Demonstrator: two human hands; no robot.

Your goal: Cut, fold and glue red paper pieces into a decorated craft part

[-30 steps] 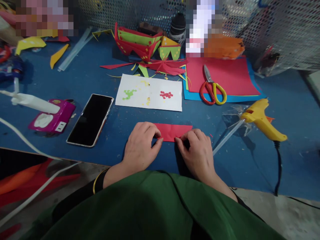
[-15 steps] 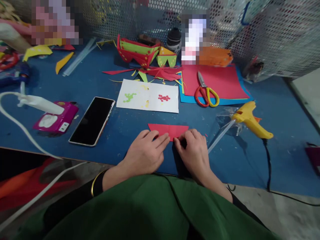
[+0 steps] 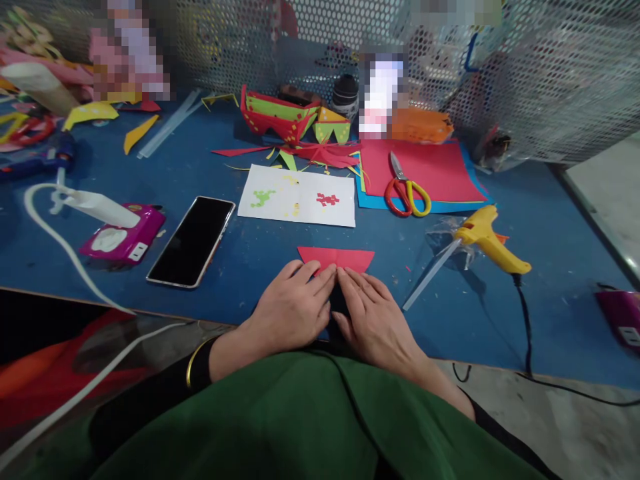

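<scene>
A folded piece of red paper (image 3: 336,256) lies on the blue table near its front edge, its long side facing away from me. My left hand (image 3: 293,303) rests on its left part, fingertips stretched forward and pressing near the middle crease. From the other side, my right hand (image 3: 373,307) lies flat with its fingers extended over the lower right part. The two hands' fingertips meet at the centre of the paper. The paper's near edge is hidden beneath the fingers.
Beyond is a white card (image 3: 300,193) with small green, yellow and red cut pieces. Scissors (image 3: 407,190) lie on coloured sheets (image 3: 425,167). A yellow glue gun (image 3: 493,237) is at right, a phone (image 3: 193,241) at left. Paper masks (image 3: 280,113) and red scraps (image 3: 327,155) lie behind.
My right hand has gone from curled fingers at the paper's right edge to lying flat, its fingertips now at the middle. The left hand stays pressed on the paper. The view has shifted slightly.
</scene>
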